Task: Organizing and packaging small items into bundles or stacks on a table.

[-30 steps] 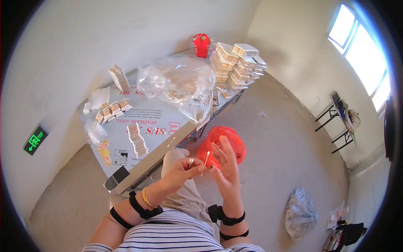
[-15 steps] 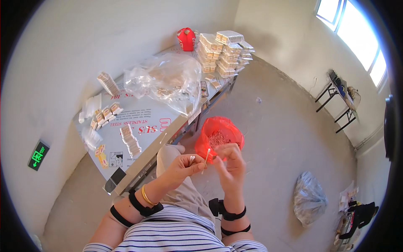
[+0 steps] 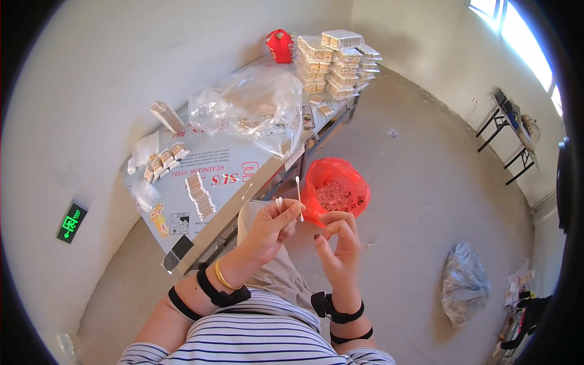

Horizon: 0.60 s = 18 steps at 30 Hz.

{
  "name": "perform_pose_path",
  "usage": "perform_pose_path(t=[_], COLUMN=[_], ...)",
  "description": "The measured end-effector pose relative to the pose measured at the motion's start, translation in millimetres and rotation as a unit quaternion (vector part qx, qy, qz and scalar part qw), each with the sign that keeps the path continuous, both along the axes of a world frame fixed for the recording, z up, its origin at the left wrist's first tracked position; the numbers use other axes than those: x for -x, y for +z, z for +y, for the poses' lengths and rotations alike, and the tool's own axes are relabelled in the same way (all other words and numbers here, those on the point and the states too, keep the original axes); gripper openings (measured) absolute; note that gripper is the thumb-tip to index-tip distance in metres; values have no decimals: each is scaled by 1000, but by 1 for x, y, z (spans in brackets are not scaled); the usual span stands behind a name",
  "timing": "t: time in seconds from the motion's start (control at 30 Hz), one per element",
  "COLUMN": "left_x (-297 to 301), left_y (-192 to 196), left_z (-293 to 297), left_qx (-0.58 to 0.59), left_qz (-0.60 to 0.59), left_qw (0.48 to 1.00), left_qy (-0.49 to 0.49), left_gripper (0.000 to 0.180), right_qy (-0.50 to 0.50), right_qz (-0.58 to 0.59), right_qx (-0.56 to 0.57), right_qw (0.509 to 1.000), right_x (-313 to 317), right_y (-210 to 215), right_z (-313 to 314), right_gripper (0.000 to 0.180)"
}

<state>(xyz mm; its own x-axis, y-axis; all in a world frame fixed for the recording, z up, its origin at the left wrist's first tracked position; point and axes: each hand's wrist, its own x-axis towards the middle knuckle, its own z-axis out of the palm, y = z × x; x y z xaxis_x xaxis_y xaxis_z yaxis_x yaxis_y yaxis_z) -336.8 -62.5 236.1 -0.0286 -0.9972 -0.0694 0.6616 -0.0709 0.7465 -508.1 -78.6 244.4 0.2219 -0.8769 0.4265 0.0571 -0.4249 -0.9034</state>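
In front of my body, my left hand (image 3: 274,226) is closed on several white-tipped cotton swabs. One cotton swab (image 3: 298,193) stands nearly upright between thumb and forefinger, and the white tips (image 3: 279,203) of others poke out of the fist. My right hand (image 3: 339,246) is just right of it, fingers bent, thumb apart from them, with nothing visible between. Beyond the hands, a red plastic bag (image 3: 350,173) sits open, with loose, thin reddish bits inside. On the steel-topped table (image 3: 222,194) at left, rows of small packs (image 3: 199,196) lie near a loose swab (image 3: 247,191).
A large clear plastic bag (image 3: 243,97) covers the table's middle. Tall stacks of wrapped packs (image 3: 344,67) and a small red bag (image 3: 280,46) stand at its far end. On the floor at right lies a grey plastic bundle (image 3: 465,286); a folding-leg table (image 3: 511,134) stands by the far wall.
My view has shifted, so the table and red bag appear further right and higher. The right hand has come away from the upright swab, which the left hand still holds.
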Motion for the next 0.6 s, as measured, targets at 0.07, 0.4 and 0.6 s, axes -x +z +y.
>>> perform_pose_path(t=[0.07,0.4,0.6], left_x=[4,18,4], left_y=[-1,-2,-1], left_z=[-1,-2,4], left_qx=[-10,-32,-70], left_qz=[-7,3,92], left_qw=[1000,998,992], left_qy=[22,60,52], left_gripper=[12,11,10], right_qy=[-7,-35,31], right_qz=[-6,44,11], right_qx=[22,62,48], right_qw=[1000,996,998], right_x=[-11,-4,-8], right_y=[14,-5,-28], right_z=[3,-6,-15], right_gripper=[17,23,29])
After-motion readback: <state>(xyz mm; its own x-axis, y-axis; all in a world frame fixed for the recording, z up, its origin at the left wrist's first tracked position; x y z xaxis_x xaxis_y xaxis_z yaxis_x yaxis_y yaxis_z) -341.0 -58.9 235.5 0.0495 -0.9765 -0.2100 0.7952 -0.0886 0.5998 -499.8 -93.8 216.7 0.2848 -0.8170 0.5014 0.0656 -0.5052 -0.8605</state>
